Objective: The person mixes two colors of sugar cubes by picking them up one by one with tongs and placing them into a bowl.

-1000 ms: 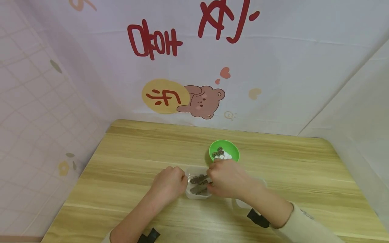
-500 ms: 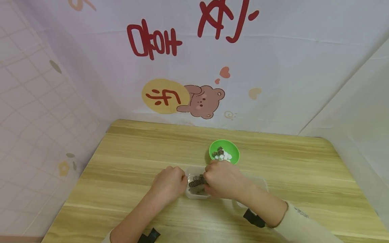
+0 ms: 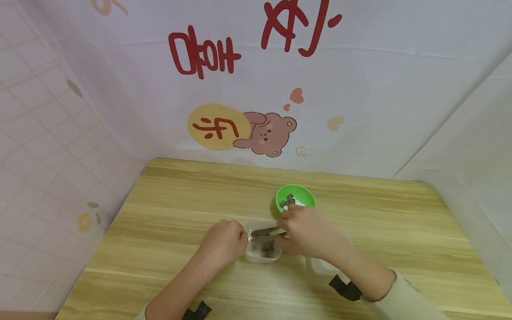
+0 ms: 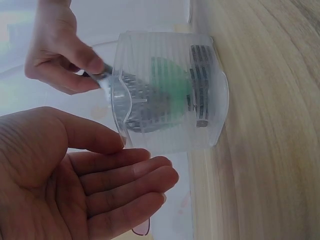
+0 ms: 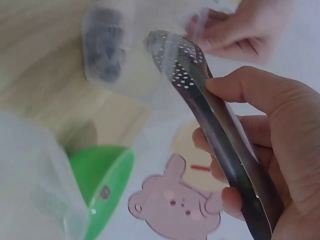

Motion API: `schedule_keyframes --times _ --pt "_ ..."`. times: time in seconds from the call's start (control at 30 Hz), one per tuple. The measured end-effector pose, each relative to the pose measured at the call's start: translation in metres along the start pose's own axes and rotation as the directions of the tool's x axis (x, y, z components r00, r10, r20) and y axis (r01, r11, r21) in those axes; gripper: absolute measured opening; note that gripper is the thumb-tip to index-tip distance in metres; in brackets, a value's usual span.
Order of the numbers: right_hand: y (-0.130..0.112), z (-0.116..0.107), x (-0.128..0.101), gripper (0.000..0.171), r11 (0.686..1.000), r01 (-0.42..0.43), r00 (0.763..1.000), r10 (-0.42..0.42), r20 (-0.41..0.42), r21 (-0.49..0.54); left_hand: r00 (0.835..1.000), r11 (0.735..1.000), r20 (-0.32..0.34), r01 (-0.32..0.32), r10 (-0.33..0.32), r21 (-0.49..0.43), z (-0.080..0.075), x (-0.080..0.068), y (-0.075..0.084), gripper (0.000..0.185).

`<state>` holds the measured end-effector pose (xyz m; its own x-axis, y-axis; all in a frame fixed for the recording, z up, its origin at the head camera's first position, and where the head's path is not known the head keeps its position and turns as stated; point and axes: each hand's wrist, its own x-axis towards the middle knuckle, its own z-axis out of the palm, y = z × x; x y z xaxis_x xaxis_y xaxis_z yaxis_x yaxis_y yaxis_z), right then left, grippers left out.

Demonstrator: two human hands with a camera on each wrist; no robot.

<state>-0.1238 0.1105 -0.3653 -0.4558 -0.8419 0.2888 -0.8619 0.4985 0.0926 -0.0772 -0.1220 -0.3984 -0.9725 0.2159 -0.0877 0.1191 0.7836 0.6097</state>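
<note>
My right hand [image 3: 306,231] grips a pair of metal tongs [image 5: 220,125] with perforated heads. The tongs' arms lie close together; whether anything sits between the heads is unclear. Their heads are at the mouth of a clear plastic container [image 4: 165,135], above several dark brown cubes [image 4: 201,85] at its bottom. With thumb and index finger, my left hand [image 3: 224,244] pinches the container's rim at its left side. Just beyond my right hand stands a green bowl [image 3: 282,192] holding white pieces and a few brown cubes, partly hidden by that hand.
Another clear container [image 3: 322,266] stands on the right, partly under my right forearm. The wood-patterned table [image 3: 180,191] ends at a white printed backdrop [image 3: 360,89], with more sheeting on both sides.
The tongs' spread arms have come together low in the container, then risen toward its rim. My right hand has shifted up and slightly right; my left hand stays put.
</note>
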Motion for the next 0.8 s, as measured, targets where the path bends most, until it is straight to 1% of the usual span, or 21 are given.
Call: schedule_keyframes --times 0.17,0.3,0.43,0.57,0.8 --pt "0.015 -0.01 -0.012 0.018 0.998 -0.038 0.995 0.043 -0.095 0.051 1.0 1.0 -0.002 0.011 -0.011 0.009 0.001 0.0 0.001 0.05" --pt "0.031 -0.017 -0.021 0.015 0.996 -0.066 0.986 0.073 -0.152 0.052 1.0 1.0 -0.001 0.019 -0.019 0.008 0.002 0.001 0.001 0.05" --pt "0.047 -0.022 -0.029 0.013 0.992 -0.113 0.973 0.12 -0.197 0.051 1.0 1.0 -0.001 0.018 -0.018 0.002 0.002 0.001 0.001 0.05" --pt "0.06 -0.024 -0.038 0.011 0.985 -0.168 0.961 0.172 -0.218 0.037 1.0 1.0 0.0 0.015 -0.015 -0.006 0.002 0.0 0.001 0.05" --pt "0.077 -0.022 -0.052 0.015 0.967 -0.253 0.947 0.242 -0.213 -0.029 1.0 1.0 0.0 0.005 -0.005 -0.025 0.003 0.0 0.001 0.05"
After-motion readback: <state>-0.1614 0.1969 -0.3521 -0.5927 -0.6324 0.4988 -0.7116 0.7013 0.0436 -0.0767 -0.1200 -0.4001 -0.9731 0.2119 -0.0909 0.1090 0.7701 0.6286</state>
